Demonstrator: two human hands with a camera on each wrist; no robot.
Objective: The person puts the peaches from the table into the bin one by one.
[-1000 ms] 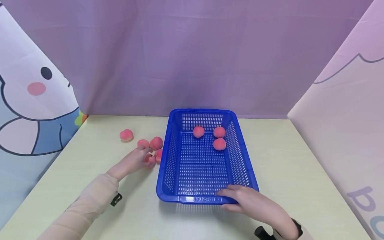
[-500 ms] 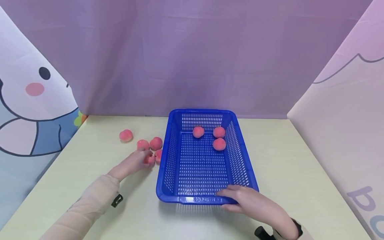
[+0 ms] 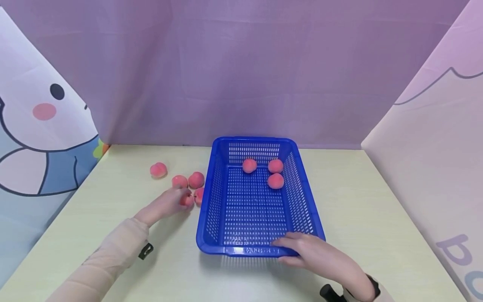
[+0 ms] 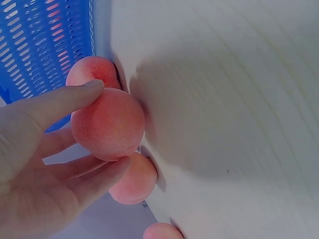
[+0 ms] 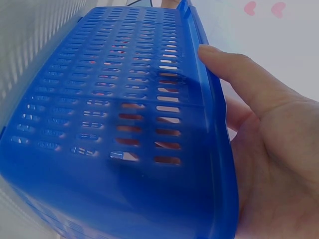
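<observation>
My left hand (image 3: pixel 171 201) pinches a pink peach (image 4: pixel 109 124) between thumb and fingertips, just left of the basket. Another peach (image 3: pixel 199 196) sits right beside it against the basket's outer side. Two more, a left peach (image 3: pixel 180 181) and a right peach (image 3: pixel 196 180), lie just beyond the hand. My right hand (image 3: pixel 313 256) grips the near rim of the blue plastic basket (image 3: pixel 249 251) toward its right corner. In the right wrist view the thumb lies over the outside of the rim (image 5: pixel 219 134), while the fingers are mostly hidden behind the basket wall.
Inside the basket, toward its far end, rest three peaches, one of them a near-right peach (image 3: pixel 276 181). A lone peach (image 3: pixel 158 170) lies farther left on the pale table (image 3: pixel 362 201). A purple cloth (image 3: pixel 241 75) hangs at the table's back edge.
My left fingers have closed in around the peach, which has shifted slightly left, away from the one beside the basket. The right hand and basket stay in place.
</observation>
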